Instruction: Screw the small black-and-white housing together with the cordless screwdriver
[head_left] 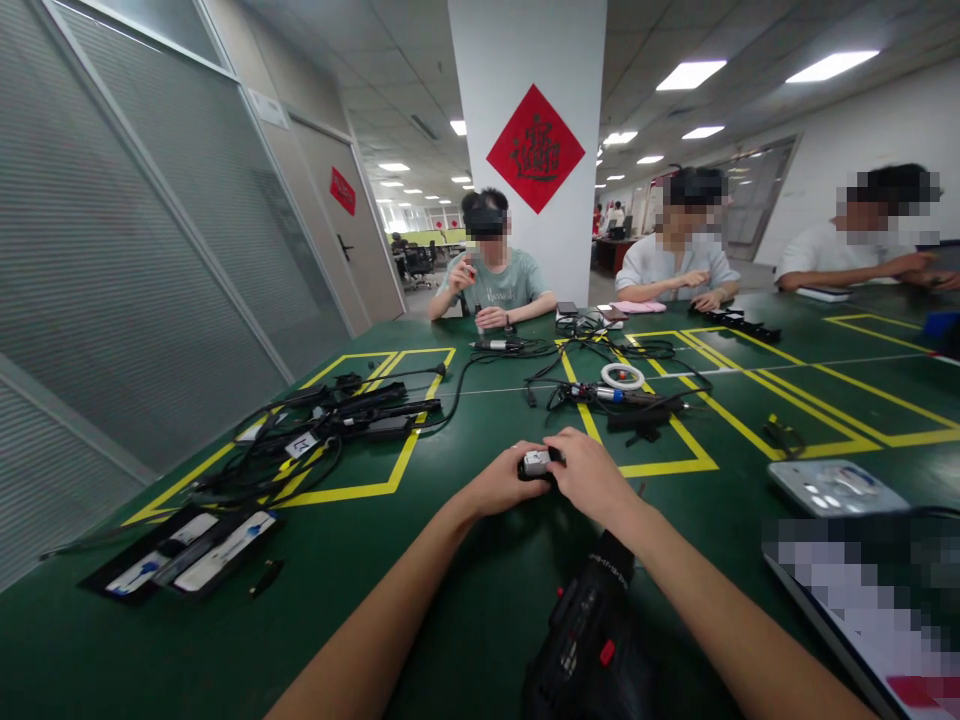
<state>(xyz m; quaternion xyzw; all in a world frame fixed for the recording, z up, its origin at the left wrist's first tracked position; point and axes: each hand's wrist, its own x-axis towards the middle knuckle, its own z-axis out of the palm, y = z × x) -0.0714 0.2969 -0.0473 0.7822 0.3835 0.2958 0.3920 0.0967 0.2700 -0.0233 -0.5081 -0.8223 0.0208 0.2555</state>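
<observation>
Both my hands meet over the green table (465, 600) a little ahead of me. My left hand (501, 483) and my right hand (587, 474) are closed round a small black and silver device (537, 463) held between them, just above the tabletop. Only the top of the device shows between the fingers. A black handheld tool (589, 640) lies below my forearms, close to me.
Tangled black cables and adapters (330, 420) lie at the left inside yellow floor-tape boxes. Flat black trays (187, 550) sit near the left edge. A white ring and cables (622, 378) lie ahead. A grey device (832, 487) rests at right. Three people sit across the table.
</observation>
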